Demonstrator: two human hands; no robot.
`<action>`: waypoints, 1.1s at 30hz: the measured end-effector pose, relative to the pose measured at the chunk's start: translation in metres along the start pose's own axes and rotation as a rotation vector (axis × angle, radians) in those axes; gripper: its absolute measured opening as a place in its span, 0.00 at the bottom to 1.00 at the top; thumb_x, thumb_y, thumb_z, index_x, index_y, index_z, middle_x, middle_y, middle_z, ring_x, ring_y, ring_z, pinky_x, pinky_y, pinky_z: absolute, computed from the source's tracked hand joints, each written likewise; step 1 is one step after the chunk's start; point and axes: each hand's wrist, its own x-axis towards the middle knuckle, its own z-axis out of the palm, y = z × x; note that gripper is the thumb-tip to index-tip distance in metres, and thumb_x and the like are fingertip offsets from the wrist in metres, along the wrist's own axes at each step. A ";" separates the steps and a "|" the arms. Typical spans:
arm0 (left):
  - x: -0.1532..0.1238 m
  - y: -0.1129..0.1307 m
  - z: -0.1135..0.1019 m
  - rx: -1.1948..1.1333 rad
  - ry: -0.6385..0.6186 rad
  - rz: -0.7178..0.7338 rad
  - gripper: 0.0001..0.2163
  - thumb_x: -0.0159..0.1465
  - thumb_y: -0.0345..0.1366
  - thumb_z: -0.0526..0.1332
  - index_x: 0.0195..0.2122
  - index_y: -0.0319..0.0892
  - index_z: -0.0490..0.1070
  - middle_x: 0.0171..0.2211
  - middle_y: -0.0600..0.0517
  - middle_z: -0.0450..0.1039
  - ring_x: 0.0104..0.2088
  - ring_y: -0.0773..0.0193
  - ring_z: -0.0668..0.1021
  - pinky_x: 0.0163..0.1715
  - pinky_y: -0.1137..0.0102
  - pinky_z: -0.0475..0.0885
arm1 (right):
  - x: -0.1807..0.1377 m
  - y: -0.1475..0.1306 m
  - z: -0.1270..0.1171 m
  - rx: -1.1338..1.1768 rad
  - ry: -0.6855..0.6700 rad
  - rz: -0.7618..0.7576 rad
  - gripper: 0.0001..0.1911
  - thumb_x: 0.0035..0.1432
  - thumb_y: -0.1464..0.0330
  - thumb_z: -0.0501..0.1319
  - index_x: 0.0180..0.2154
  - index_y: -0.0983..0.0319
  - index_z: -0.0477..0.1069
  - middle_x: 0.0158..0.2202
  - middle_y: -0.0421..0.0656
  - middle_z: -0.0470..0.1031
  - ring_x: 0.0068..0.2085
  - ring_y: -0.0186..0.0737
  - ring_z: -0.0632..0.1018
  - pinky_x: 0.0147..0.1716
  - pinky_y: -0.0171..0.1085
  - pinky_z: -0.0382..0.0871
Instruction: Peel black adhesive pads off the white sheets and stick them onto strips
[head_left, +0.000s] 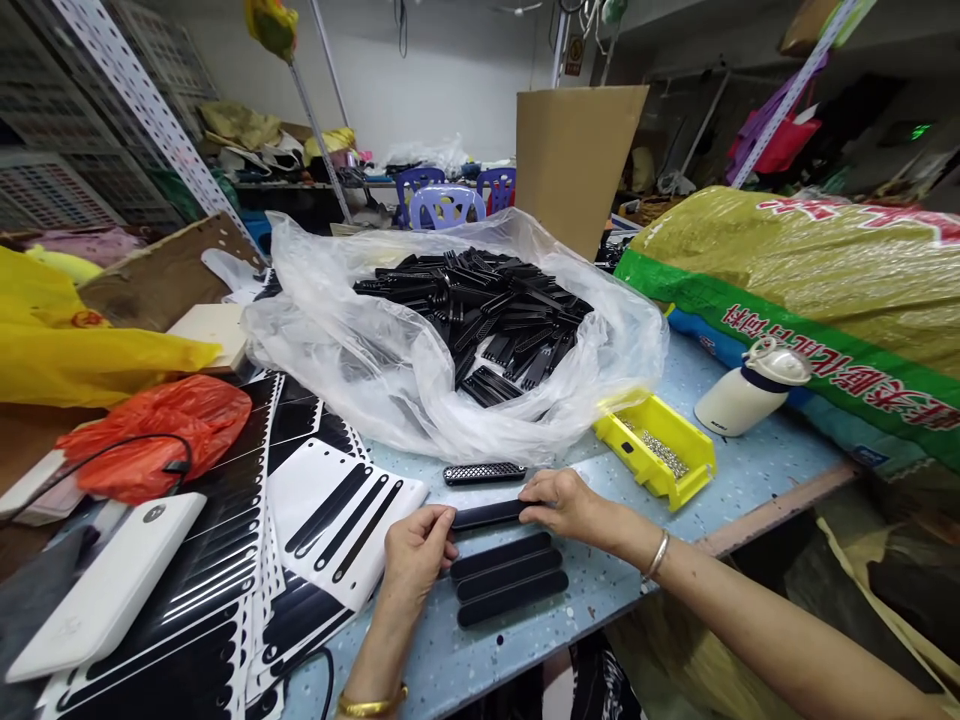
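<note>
My left hand (415, 552) and my right hand (568, 503) pinch the two ends of a long black plastic strip (487, 514) just above the blue speckled table (750, 470). Three finished black strips (510, 580) lie side by side right below it. A black perforated strip (484, 472) rests just beyond my hands. Behind it, a clear plastic bag (360, 350) spreads open around a heap of black perforated parts (487, 310).
White sheets with black sticker strips (337, 510) lie at my left, beside a white power bank (105, 590) and a red bag (161, 430). A yellow bin of small screws (660, 445), a white bottle (750, 390) and a large sack (825, 290) are at the right.
</note>
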 end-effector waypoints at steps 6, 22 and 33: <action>0.002 -0.003 -0.001 -0.015 -0.003 0.017 0.18 0.44 0.51 0.66 0.24 0.38 0.76 0.12 0.56 0.68 0.12 0.67 0.71 0.09 0.76 0.64 | -0.001 0.000 0.001 -0.041 -0.008 -0.042 0.04 0.54 0.72 0.68 0.28 0.64 0.77 0.30 0.45 0.79 0.33 0.39 0.78 0.33 0.33 0.70; 0.000 0.001 0.001 -0.013 -0.003 0.059 0.20 0.42 0.53 0.66 0.23 0.38 0.75 0.11 0.57 0.66 0.12 0.66 0.72 0.09 0.75 0.65 | 0.001 0.004 0.008 -0.040 -0.002 0.075 0.06 0.52 0.69 0.70 0.35 0.64 0.80 0.32 0.45 0.81 0.33 0.39 0.79 0.33 0.33 0.70; -0.001 0.000 0.000 -0.028 -0.007 0.086 0.19 0.43 0.52 0.67 0.23 0.38 0.75 0.11 0.56 0.67 0.12 0.66 0.72 0.10 0.75 0.65 | -0.002 0.002 0.009 -0.113 -0.010 -0.004 0.04 0.56 0.70 0.66 0.30 0.62 0.79 0.30 0.44 0.80 0.34 0.39 0.78 0.35 0.34 0.69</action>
